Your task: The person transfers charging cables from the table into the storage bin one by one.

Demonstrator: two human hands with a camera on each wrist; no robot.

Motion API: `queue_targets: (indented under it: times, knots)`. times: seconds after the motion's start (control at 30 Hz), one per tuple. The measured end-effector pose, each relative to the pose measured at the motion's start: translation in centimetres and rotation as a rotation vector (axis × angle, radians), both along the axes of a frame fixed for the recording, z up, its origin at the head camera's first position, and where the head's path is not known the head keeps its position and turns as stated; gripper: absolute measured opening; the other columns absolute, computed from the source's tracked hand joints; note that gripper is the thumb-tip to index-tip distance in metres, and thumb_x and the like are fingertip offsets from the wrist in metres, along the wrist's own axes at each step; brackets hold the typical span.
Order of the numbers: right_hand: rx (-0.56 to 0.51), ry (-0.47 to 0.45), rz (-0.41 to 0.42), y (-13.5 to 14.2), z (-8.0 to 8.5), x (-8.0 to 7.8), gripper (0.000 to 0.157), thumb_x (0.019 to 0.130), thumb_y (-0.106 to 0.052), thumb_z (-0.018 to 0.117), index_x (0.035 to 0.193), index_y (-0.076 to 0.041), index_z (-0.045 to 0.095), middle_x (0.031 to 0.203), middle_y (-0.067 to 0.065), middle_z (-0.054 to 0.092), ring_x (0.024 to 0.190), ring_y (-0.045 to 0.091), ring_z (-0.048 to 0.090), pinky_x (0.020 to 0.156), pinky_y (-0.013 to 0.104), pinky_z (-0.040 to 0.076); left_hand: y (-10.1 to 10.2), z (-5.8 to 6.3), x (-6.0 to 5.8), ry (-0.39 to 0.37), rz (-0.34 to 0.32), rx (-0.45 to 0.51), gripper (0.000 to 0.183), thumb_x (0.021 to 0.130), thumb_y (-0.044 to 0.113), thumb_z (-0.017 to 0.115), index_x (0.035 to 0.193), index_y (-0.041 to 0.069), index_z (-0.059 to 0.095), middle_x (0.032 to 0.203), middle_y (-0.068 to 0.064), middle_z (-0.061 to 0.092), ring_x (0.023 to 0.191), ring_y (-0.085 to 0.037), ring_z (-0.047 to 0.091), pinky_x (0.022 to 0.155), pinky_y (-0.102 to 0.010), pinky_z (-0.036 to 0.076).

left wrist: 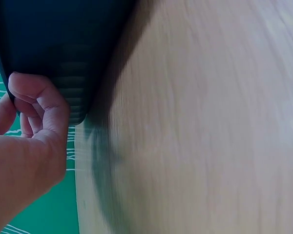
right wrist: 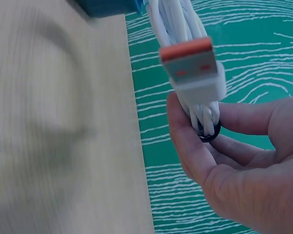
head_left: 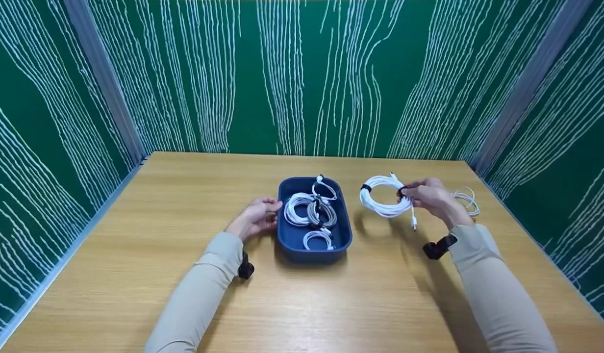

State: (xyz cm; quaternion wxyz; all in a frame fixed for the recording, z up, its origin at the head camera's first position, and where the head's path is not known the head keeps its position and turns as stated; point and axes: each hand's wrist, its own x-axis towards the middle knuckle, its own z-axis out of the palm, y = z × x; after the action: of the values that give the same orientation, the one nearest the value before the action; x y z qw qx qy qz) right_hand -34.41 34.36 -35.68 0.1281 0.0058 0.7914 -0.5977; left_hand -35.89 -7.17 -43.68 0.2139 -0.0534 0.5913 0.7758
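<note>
My left hand (head_left: pixel 255 217) pinches the left rim of a dark blue plastic bin (head_left: pixel 312 256), with thumb and fingers on either side of the wall in the left wrist view. Inside the bin lie a larger white cable coil (head_left: pixel 290 215), a greyish cable coil (head_left: pixel 334 216), a small white coil (head_left: pixel 309 237) near the front and another white cable (head_left: pixel 326 186) at the back. Right of the bin, my right hand (head_left: pixel 432 196) holds a coiled white USB cable (head_left: pixel 388 212) above the table by its black tie. Its orange-tipped plug (right wrist: pixel 193 68) faces the right wrist camera.
A thin, loosely coiled pale cable (head_left: pixel 473 208) lies on the wooden table (head_left: pixel 194 191) beyond my right wrist. Green walls (head_left: pixel 326 98) with white wavy lines enclose the table's back and sides.
</note>
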Motion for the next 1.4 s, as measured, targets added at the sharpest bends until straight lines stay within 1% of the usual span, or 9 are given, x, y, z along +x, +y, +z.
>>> queue_targets:
  times: [0.13, 0.23, 0.37, 0.5, 0.7, 0.8, 0.9, 1.13, 1.4]
  knots:
    - [-0.018, 0.018, 0.012, -0.7, 0.2, -0.1, 0.046, 0.097, 0.000, 0.048, 0.135, 0.019, 0.033, 0.089, 0.000, 0.067, 0.083, 0.010, 0.068, 0.074, 0.018, 0.056, 0.0, -0.1, 0.0, 0.010, -0.009, -0.004, 0.010, 0.098, 0.006, 0.052, 0.091, 0.012, 0.046, 0.075, 0.002, 0.051, 0.059, -0.011, 0.048, 0.056, -0.022, 0.041]
    - [-0.005, 0.019, 0.020, -1.3, 0.3, -0.1, 0.045, 0.097, 0.000, 0.048, 0.136, 0.018, 0.035, 0.088, -0.002, 0.067, 0.085, 0.011, 0.068, 0.075, 0.019, 0.056, 0.0, -0.1, 0.0, 0.016, -0.010, 0.000, 0.010, 0.097, 0.006, 0.052, 0.092, 0.011, 0.046, 0.075, 0.002, 0.051, 0.059, -0.011, 0.047, 0.056, -0.022, 0.040]
    - [0.003, 0.009, 0.021, -2.0, 0.5, -0.1, 0.044, 0.097, -0.002, 0.049, 0.136, 0.015, 0.037, 0.089, -0.001, 0.067, 0.088, 0.013, 0.068, 0.077, 0.019, 0.056, 0.0, 0.0, 0.0, 0.014, -0.009, 0.001, 0.010, 0.097, 0.007, 0.053, 0.092, 0.011, 0.046, 0.075, 0.002, 0.050, 0.061, -0.011, 0.047, 0.056, -0.022, 0.040]
    - [-0.016, -0.004, 0.013, -2.8, 0.6, -0.3, 0.045, 0.096, -0.002, 0.050, 0.136, 0.014, 0.037, 0.090, -0.001, 0.067, 0.087, 0.013, 0.068, 0.076, 0.019, 0.056, 0.1, 0.0, 0.0, 0.007, -0.005, 0.005, 0.010, 0.097, 0.007, 0.054, 0.092, 0.011, 0.046, 0.076, 0.001, 0.051, 0.061, -0.011, 0.047, 0.056, -0.022, 0.041]
    - [-0.061, -0.001, 0.020, -4.2, 0.5, -0.6, 0.044, 0.095, 0.001, 0.050, 0.134, 0.017, 0.037, 0.092, 0.004, 0.067, 0.083, 0.012, 0.068, 0.074, 0.020, 0.057, 0.1, 0.0, 0.1, -0.002, 0.006, 0.011, 0.009, 0.097, 0.006, 0.054, 0.094, 0.011, 0.047, 0.078, 0.001, 0.052, 0.061, -0.012, 0.049, 0.056, -0.022, 0.043]
    - [-0.058, -0.001, 0.024, -4.7, 0.6, -0.7, 0.043, 0.095, 0.001, 0.050, 0.134, 0.017, 0.038, 0.097, 0.008, 0.065, 0.083, 0.013, 0.068, 0.075, 0.020, 0.057, 0.1, 0.0, 0.1, -0.003, 0.006, 0.012, 0.009, 0.097, 0.006, 0.054, 0.093, 0.011, 0.047, 0.077, 0.001, 0.052, 0.060, -0.011, 0.049, 0.056, -0.022, 0.042]
    - [-0.044, -0.006, 0.018, -5.4, 0.6, -0.7, 0.041, 0.095, 0.001, 0.050, 0.133, 0.015, 0.041, 0.101, 0.010, 0.064, 0.084, 0.013, 0.068, 0.076, 0.021, 0.057, 0.1, 0.0, 0.1, 0.000, 0.005, 0.013, 0.010, 0.097, 0.006, 0.054, 0.091, 0.011, 0.047, 0.074, 0.001, 0.052, 0.060, -0.011, 0.048, 0.055, -0.022, 0.042]
    - [-0.099, -0.004, 0.030, -7.1, 0.6, -0.9, 0.042, 0.095, 0.002, 0.051, 0.132, 0.019, 0.039, 0.088, 0.006, 0.068, 0.080, 0.012, 0.069, 0.070, 0.018, 0.056, 0.0, -0.2, 0.1, 0.003, -0.009, 0.025, 0.012, 0.098, 0.006, 0.052, 0.091, 0.012, 0.044, 0.072, 0.003, 0.051, 0.060, -0.011, 0.045, 0.056, -0.020, 0.041]
    - [-0.085, -0.010, 0.018, -8.9, 0.6, -1.1, 0.040, 0.094, 0.002, 0.051, 0.131, 0.016, 0.042, 0.095, 0.010, 0.066, 0.085, 0.016, 0.068, 0.073, 0.020, 0.057, 0.1, -0.1, 0.1, 0.005, -0.004, 0.022, 0.010, 0.097, 0.005, 0.052, 0.093, 0.011, 0.045, 0.073, 0.002, 0.051, 0.060, -0.011, 0.047, 0.056, -0.021, 0.040]
